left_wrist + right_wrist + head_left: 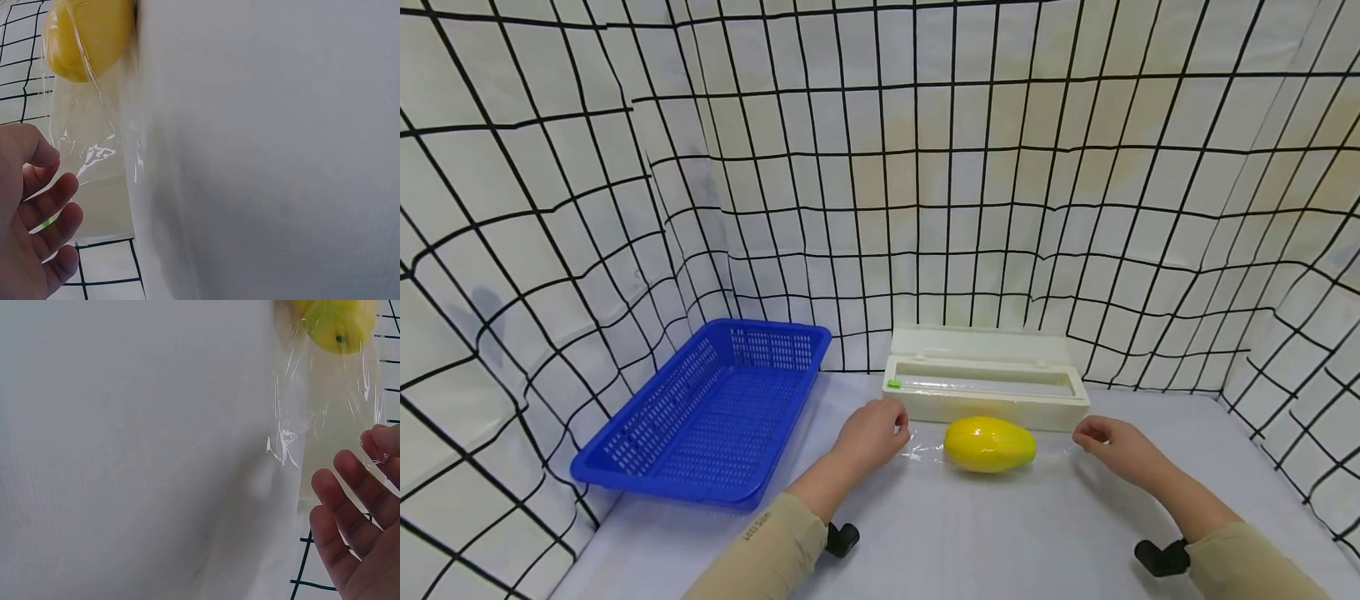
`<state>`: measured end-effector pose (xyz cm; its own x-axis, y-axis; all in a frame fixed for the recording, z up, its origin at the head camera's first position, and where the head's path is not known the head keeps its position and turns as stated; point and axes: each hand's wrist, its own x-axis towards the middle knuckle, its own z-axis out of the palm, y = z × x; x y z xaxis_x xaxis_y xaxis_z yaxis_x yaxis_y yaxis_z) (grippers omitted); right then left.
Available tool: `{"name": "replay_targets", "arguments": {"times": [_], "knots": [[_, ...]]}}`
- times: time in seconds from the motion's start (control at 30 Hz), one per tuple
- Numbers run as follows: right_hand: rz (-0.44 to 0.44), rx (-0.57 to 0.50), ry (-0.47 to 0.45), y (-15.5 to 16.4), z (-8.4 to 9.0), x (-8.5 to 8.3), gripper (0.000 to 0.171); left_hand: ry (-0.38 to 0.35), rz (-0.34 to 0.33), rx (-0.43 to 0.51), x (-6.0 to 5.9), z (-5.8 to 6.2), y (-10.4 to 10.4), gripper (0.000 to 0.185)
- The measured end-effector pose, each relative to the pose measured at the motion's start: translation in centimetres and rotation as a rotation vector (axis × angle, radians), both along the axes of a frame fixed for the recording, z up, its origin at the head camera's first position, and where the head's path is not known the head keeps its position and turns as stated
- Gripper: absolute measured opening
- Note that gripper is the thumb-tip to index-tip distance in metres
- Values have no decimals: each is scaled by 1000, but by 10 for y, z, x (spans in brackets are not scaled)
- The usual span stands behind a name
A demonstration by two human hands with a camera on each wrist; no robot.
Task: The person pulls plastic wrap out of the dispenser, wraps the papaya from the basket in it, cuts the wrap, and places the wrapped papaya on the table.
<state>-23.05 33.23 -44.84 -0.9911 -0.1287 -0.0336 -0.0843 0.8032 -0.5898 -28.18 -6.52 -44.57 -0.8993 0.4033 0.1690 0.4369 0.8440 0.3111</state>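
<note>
A glossy yellow fruit (989, 444), shaped like a papaya and tinged green at one end, lies in front of a white cling film dispenser (985, 410). Clear cling film (922, 447) covers the fruit and stretches out past both its ends, as both wrist views show. At the film's left end, my left hand (871, 435) pinches it between thumb and index finger, the other fingers loosely bent. My right hand (1118, 450) pinches the right end, its other fingers (334, 494) spread and slightly bent. Neither hand touches the fruit.
The dispenser's lid (981, 343) stands raised at the back, and a green slider (893, 384) sits on its left side. A blue plastic basket (752, 492) occupies the left of the white table (1000, 542). Black-gridded white walls (955, 183) enclose the back and sides.
</note>
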Motion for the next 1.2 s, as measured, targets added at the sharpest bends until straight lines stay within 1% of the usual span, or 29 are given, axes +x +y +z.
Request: {"name": "replay_targets", "arguments": {"times": [0.23,0.33,0.4,0.47,0.53,0.57,0.63,0.7,0.77,0.83,0.9,1.0,1.07,1.2], "knots": [[-6,2,-19,-2,0,-1,22,-12,11,39,-3,-2,0,4],[-17,-1,-26,-3,-2,-1,20,-7,41,44,-4,-3,-2,9],[-21,-4,-31,-3,-4,-1,19,10,64,33,-3,-2,-2,13],[-19,-6,-35,-4,-5,0,20,44,71,27,1,1,-1,14],[-25,-8,-39,-5,-6,0,19,88,38,24,7,6,2,14],[-27,-7,-39,-5,-6,1,20,119,3,19,11,9,5,14],[-24,-10,-37,-5,-6,1,20,174,-89,-6,18,12,12,15],[-32,-15,-42,-5,-6,2,20,222,-204,-50,27,14,21,18],[-34,-18,-51,-6,-6,1,20,252,-306,-109,34,14,29,24],[-35,-20,-60,-6,-7,1,21,263,-372,-167,39,12,37,29],[-46,-20,-67,-7,-8,0,21,268,-396,-216,41,10,42,33],[-52,-24,-69,-7,-9,0,22,269,-383,-265,41,7,47,38],[-56,-21,-71,-7,-9,0,22,255,-361,-281,40,5,49,41],[-63,-26,-69,-5,-8,0,24,226,-333,-271,34,2,53,45]]}}
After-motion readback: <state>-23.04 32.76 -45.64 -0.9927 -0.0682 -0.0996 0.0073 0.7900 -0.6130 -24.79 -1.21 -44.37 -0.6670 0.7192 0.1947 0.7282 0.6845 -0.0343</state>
